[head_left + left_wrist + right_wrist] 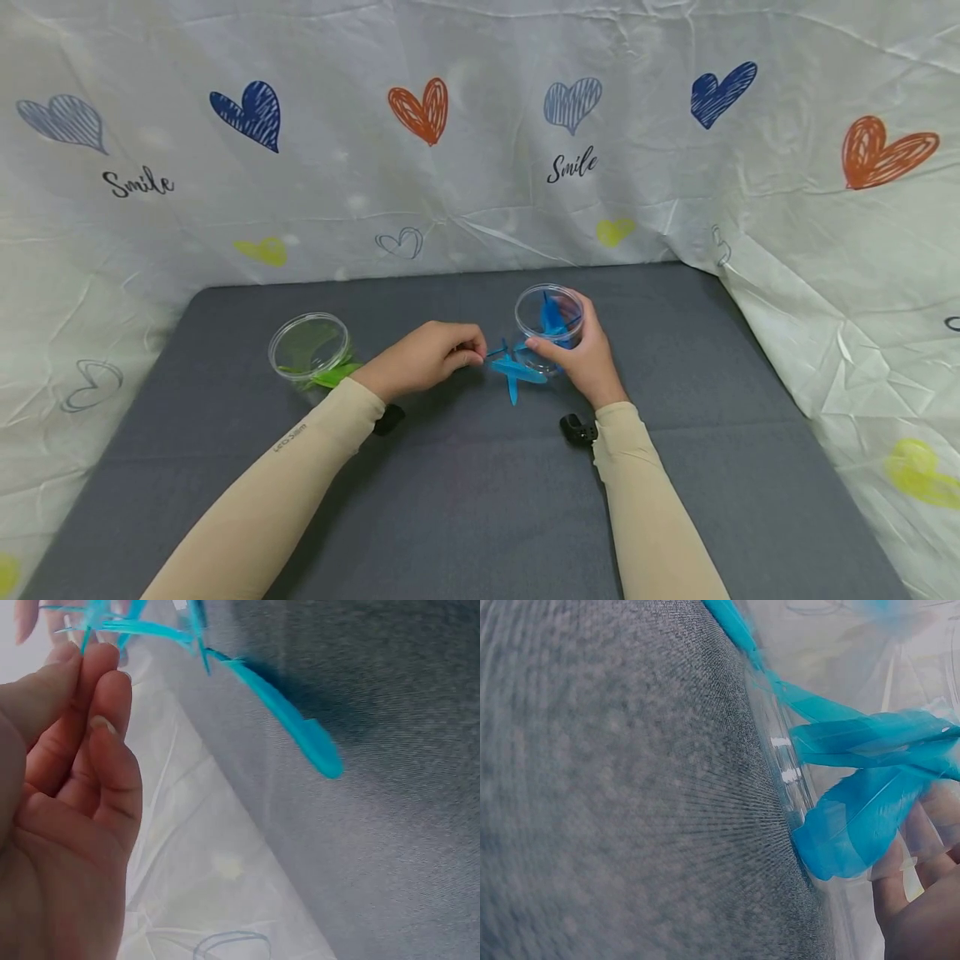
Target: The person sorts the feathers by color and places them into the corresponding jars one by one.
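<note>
My left hand (431, 354) pinches a thin blue stem between thumb and fingertips, at the left side of several blue feathers (519, 370) low over the grey cloth. In the left wrist view the stem (85, 639) stands between the fingertips, and a long blue feather (289, 720) reaches right over the cloth. With thumb and fingers round its side, my right hand (588, 358) grips a clear plastic cup (519, 321). Blue feathers (855, 817) lie inside that cup. Its far side is partly hidden by the fingers.
A second clear cup (272, 342) with green feathers (333, 375) stands left of my left forearm. Grey cloth (465, 492) covers the table. A white curtain (480, 192) with printed hearts hangs behind it and along both sides.
</note>
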`<state>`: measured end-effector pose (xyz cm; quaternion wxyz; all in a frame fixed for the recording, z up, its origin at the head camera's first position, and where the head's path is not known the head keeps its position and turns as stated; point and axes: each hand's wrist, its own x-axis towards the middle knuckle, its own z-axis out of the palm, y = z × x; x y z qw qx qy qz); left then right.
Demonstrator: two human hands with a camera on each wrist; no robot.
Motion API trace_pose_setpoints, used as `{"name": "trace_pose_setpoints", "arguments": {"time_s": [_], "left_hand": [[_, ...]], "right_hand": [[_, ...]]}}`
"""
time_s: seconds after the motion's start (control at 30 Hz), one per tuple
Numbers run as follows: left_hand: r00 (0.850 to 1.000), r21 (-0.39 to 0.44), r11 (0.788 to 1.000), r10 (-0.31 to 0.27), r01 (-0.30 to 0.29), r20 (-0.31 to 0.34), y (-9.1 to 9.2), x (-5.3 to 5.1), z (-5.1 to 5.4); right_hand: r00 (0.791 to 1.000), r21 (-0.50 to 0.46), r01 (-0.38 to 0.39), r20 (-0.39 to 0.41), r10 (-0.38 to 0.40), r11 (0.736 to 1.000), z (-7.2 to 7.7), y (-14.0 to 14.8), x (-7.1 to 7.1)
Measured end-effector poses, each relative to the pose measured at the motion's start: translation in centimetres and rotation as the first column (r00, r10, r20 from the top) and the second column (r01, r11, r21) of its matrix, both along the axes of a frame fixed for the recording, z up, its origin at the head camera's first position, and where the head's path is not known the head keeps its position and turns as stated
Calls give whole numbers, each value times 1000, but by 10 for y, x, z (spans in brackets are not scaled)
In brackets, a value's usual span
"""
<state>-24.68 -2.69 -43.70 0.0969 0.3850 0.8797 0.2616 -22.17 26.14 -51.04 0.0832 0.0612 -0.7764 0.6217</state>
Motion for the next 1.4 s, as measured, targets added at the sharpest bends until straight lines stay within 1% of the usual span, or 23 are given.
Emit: {"name": "trace_pose_setpoints", "arguments": {"time_s": [0.17,0.33,0.5,0.6,0.67,0.77,0.9,1.0,1.1,1.23,1.4], "left_hand": [[1000,45,999,11,-13,27,1,3,10],[1000,69,997,17,-18,11,3,5,17],[999,63,998,29,-26,-45,3,6,26],[995,66,998,30,-24,-93,2,6,32],[992,83,996,32,-22,-119,1,5,37],[989,127,991,46,-28,-140,1,5,45],[983,182,982,82,-52,-165,2,3,56],[976,207,976,111,-71,-186,3,1,65],[971,240,968,127,-76,-203,5,-1,73],[960,276,958,151,-83,-236,9,-4,80],[944,291,952,175,-91,-278,17,-10,87]], "right_hand": [[1000,-1,3,-5,-3,1000,-1,1,-1],[1000,-7,1,-5,-1,1000,-2,1,-1],[1000,0,3,-4,-3,1000,-1,2,1],[1000,-4,2,1,-2,1000,0,2,1],[1000,-11,-1,6,1,1000,0,2,1],[1000,-15,-3,11,3,1000,0,2,1],[1000,-15,-6,15,6,1000,1,2,1],[1000,-16,-6,20,6,1000,2,2,1],[1000,-19,-5,23,5,1000,2,2,1],[1000,-19,-11,21,11,1000,2,0,1],[1000,-13,-2,0,2,1000,0,0,-2]]}}
